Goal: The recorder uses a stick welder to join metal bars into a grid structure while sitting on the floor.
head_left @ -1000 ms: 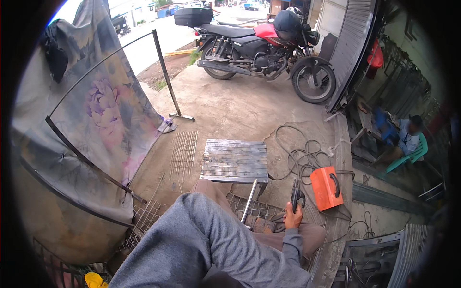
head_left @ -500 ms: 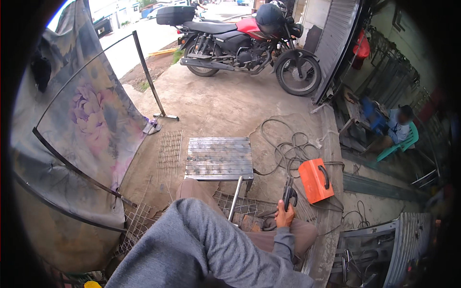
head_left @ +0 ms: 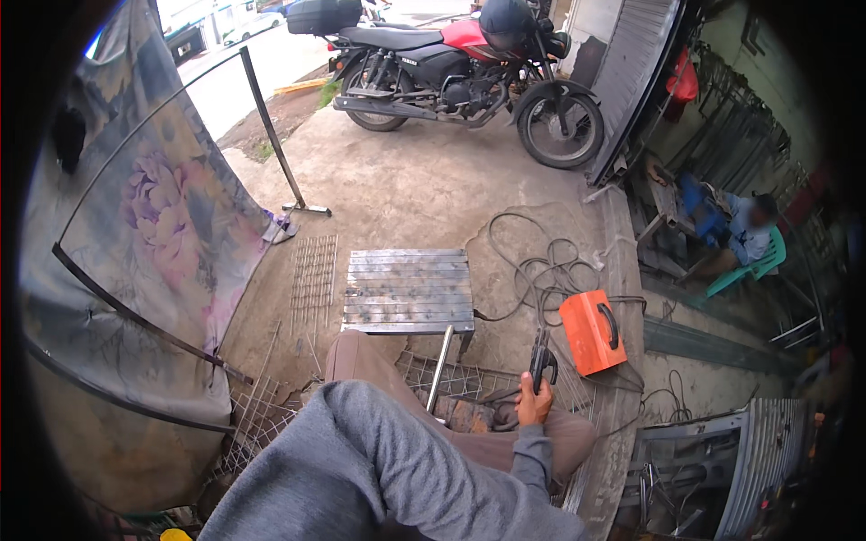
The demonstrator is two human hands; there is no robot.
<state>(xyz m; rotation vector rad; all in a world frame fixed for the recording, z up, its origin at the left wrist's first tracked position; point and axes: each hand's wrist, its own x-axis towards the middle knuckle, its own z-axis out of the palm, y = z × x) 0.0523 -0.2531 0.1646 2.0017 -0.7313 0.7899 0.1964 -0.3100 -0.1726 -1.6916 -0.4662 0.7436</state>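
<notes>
A rough tan concrete floor (head_left: 410, 185) spreads ahead — the right hand (head_left: 534, 403) is wrapped round a black handheld tool (head_left: 542, 358); the left hand's state I cannot tell. Ahead-left of that grip: a grey slatted-metal stand (head_left: 408, 287) — ahead-right, an orange boxy case (head_left: 585, 337).

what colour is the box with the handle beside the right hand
The box is orange with a black handle, best seen in the head view.

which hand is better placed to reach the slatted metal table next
Probably the right hand: it grips the black clamp-like tool, near the slatted metal table, while the left hand is out of view.
</notes>
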